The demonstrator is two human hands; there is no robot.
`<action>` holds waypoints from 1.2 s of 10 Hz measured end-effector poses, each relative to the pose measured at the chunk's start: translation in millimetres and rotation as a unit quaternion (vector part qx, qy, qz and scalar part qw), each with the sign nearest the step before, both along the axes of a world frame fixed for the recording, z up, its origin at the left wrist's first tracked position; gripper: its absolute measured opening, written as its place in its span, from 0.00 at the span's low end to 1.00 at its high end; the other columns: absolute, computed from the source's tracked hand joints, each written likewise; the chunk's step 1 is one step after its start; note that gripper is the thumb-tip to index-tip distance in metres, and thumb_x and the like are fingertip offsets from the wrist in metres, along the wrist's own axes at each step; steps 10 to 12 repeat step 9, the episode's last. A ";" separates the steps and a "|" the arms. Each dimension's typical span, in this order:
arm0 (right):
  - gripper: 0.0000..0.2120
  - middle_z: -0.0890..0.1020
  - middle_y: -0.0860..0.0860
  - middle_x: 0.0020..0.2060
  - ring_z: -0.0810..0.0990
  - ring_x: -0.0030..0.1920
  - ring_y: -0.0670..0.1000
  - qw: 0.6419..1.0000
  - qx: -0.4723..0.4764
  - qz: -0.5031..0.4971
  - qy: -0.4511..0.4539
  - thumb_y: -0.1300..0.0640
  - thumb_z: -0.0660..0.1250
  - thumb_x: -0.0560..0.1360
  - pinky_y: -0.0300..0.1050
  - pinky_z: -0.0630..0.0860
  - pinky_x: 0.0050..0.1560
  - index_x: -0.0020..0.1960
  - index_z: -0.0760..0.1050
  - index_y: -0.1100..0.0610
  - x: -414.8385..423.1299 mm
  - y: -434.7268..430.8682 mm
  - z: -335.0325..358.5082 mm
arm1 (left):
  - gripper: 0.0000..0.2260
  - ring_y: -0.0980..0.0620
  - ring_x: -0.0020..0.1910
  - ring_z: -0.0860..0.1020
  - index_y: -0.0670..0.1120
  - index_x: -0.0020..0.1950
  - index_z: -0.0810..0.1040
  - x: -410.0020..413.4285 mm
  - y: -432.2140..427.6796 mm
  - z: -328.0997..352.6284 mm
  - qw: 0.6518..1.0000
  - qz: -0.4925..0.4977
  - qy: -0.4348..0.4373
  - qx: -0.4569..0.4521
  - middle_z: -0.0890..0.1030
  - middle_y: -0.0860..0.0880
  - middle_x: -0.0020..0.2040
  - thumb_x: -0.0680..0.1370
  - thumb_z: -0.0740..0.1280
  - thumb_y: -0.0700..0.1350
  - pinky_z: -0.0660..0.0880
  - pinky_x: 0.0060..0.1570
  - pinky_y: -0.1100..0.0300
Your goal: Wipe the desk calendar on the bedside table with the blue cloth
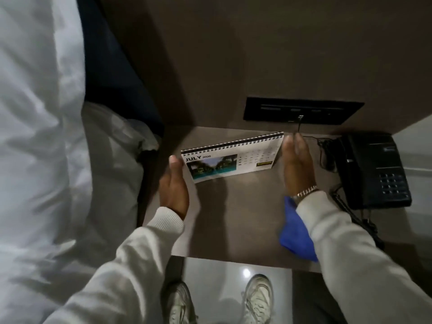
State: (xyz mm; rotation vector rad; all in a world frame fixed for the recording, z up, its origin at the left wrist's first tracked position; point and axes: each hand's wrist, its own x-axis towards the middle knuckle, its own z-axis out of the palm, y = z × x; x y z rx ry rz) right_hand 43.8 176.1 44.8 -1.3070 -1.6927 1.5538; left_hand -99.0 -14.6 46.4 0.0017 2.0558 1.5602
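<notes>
Down on the brown table [233,218], the desk calendar [231,157] stood upright near the back wall, its spiral binding along the top and its front page turned toward the camera, showing "JULY" over a photo of blue water and trees, with a date grid to the right. The left hand [174,185] was open, fingers straight and together, palm facing the calendar's left edge; the thumb tip lay right at that edge, though whether it touched could not be told. The right hand [297,164] was likewise flat and open at the calendar's right end, fingers extended up beside the binding, somewhat blurred, so contact there was unclear as well. Neither hand was closed around the calendar. A silver bracelet [306,191] sat on the right wrist, and the blue cloth [295,230] hung below that wrist and sleeve, over the table's front right part; how it was held could not be seen. A black telephone [371,169] rested on the table's right side, its cords trailing beside it, well apart from the calendar. A dark switch panel [301,111] was set in the wall above. White bedding [42,136] filled the left side, and two pale sneakers [259,298] stood on the glossy floor below.
</notes>
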 end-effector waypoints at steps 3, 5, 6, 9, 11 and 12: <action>0.07 0.83 0.32 0.49 0.80 0.52 0.33 0.991 -0.085 -0.034 0.101 0.41 0.62 0.76 0.33 0.75 0.56 0.51 0.78 0.38 -22.8 -2.3 -15.7 | 0.36 0.56 0.63 0.72 0.59 0.57 0.77 -58.3 44.4 11.5 0.995 -0.070 -0.043 0.055 0.75 0.60 0.61 0.60 0.52 0.79 0.62 0.75 0.46; 0.26 0.73 0.47 0.70 0.72 0.65 0.42 0.988 -0.085 -0.036 0.123 0.45 0.62 0.79 0.40 0.68 0.67 0.74 0.64 0.53 -43.1 8.6 -16.3 | 0.33 0.49 0.66 0.76 0.60 0.46 0.81 -79.1 61.3 9.7 0.995 -0.085 -0.047 0.038 0.79 0.55 0.63 0.59 0.52 0.80 0.66 0.73 0.46; 0.30 0.68 0.51 0.74 0.68 0.71 0.46 0.987 -0.087 -0.045 0.126 0.44 0.62 0.78 0.46 0.64 0.73 0.75 0.62 0.55 -48.2 11.5 -13.6 | 0.40 0.48 0.66 0.77 0.58 0.54 0.81 -84.1 63.0 2.1 0.995 -0.079 -0.047 0.045 0.80 0.52 0.65 0.57 0.54 0.82 0.67 0.72 0.46; 0.25 0.69 0.54 0.74 0.68 0.71 0.47 0.982 -0.047 -0.150 0.108 0.50 0.61 0.81 0.38 0.64 0.69 0.75 0.63 0.58 -40.1 20.3 -0.7 | 0.48 0.45 0.68 0.75 0.53 0.66 0.77 -85.7 56.1 9.7 0.991 -0.132 -0.002 0.032 0.78 0.47 0.68 0.58 0.54 0.83 0.66 0.73 0.47; 0.25 0.69 0.54 0.74 0.68 0.71 0.47 0.982 -0.047 -0.150 0.108 0.50 0.61 0.81 0.38 0.64 0.69 0.75 0.63 0.58 -40.1 20.3 -0.7 | 0.48 0.45 0.68 0.75 0.53 0.66 0.77 -85.7 56.1 9.7 0.991 -0.132 -0.002 0.032 0.78 0.47 0.68 0.58 0.54 0.83 0.66 0.73 0.47; 0.25 0.69 0.54 0.74 0.68 0.71 0.47 0.982 -0.047 -0.150 0.108 0.50 0.61 0.81 0.38 0.64 0.69 0.75 0.63 0.58 -40.1 20.3 -0.7 | 0.48 0.45 0.68 0.75 0.53 0.66 0.77 -85.7 56.1 9.7 0.991 -0.132 -0.002 0.032 0.78 0.47 0.68 0.58 0.54 0.83 0.66 0.73 0.47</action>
